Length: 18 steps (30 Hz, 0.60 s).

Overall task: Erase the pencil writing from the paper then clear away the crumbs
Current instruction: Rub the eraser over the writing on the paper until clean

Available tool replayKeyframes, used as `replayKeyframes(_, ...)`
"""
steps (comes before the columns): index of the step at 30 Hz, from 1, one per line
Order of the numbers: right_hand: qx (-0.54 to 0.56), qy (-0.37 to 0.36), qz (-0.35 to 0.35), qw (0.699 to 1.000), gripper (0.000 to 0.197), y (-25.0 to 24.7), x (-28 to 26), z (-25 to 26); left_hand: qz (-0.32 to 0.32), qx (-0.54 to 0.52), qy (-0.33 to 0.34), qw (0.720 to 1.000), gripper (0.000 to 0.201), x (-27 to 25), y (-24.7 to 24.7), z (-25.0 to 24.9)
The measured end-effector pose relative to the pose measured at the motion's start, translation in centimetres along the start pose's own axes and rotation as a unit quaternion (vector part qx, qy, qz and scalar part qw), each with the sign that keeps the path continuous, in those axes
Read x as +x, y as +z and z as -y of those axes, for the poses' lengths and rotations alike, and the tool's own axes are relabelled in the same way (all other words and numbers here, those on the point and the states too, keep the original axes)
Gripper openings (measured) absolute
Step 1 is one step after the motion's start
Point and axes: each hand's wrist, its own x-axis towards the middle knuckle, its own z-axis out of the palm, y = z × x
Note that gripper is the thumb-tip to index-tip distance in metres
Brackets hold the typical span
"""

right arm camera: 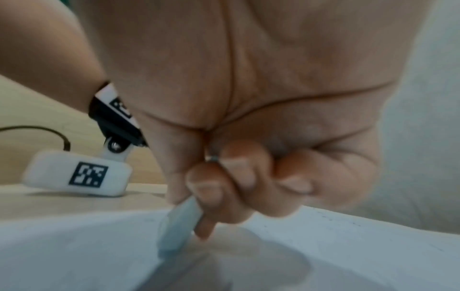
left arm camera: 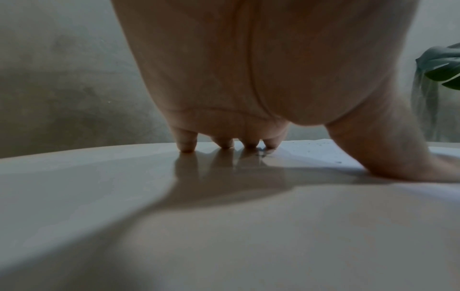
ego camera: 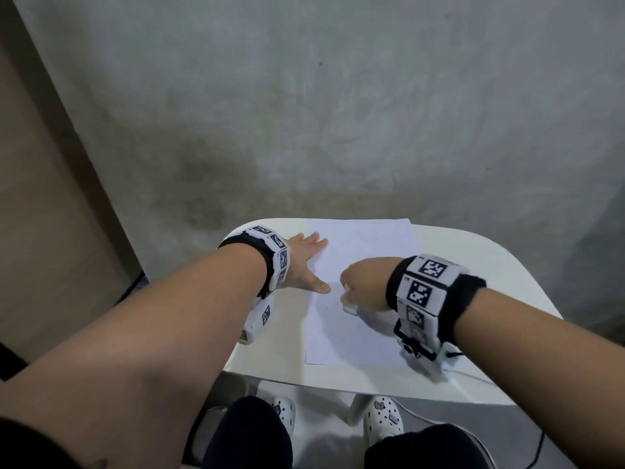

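Right hand [ego camera: 363, 286] is down on the paper [ego camera: 358, 336], fingers curled tight around a pale eraser [right arm camera: 178, 226], thumb and fingertips pinching it near its upper half so the lower end meets the sheet. The left hand [ego camera: 301, 262] lies flat at about nine o'clock from the eraser, fingers [left arm camera: 185, 141] straight and spread, tips on the table, thumb pressing the sheet's left edge.

The paper sits in the middle of a small white table [ego camera: 507, 299], long side running from six to twelve o'clock. A few faint pencil marks [ego camera: 338, 302] show just left of the eraser, and fine dark specks lie toward the far end, likely crumbs.

That sheet looks thin and light, I'd say it will skid or crease under a hard rub, so pinning it close to the rubbing spot makes sense. The eraser seems soft and a bit bendy; a grip low down, near the working end, should stop it flexing. The crumbs will be feather-light and easy to scatter.

The table top is smooth and glossy, reflecting the fingers, so slippery under paper. Behind it, at twelve o'clock, stands a blotchy grey wall [ego camera: 338, 113]; a tan panel [ego camera: 40, 198] runs along at nine o'clock.
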Motion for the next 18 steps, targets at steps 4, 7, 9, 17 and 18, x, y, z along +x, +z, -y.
replayKeyframes(4, 0.019, 0.000, 0.034, 0.999, 0.021, 1.1, -1.2, -0.5, -0.001, -0.001, 0.003, 1.000, 0.101, 0.0, 0.1, 0.1)
replayKeyframes(7, 0.009, -0.004, 0.069, 0.998, 0.022, 0.8, -2.1, -0.8, 0.001, 0.001, 0.000, 1.000, 0.100, 0.0, 0.0, 0.1)
replayKeyframes(9, -0.001, -0.001, 0.045, 0.999, 0.029, 0.3, -1.3, -0.7, 0.000, 0.003, 0.000, 1.000, 0.100, 0.0, -0.1, 0.0)
replayKeyframes(17, -0.011, -0.005, 0.048, 0.999, 0.013, 0.7, -1.4, -0.9, 0.003, 0.002, -0.001, 1.000, 0.101, -0.1, 0.0, -0.1)
replayKeyframes(18, -0.014, -0.003, 0.059, 0.998, 0.014, 0.6, -1.4, -1.0, 0.003, 0.002, -0.002, 1.000, 0.101, -0.1, 0.0, -0.1)
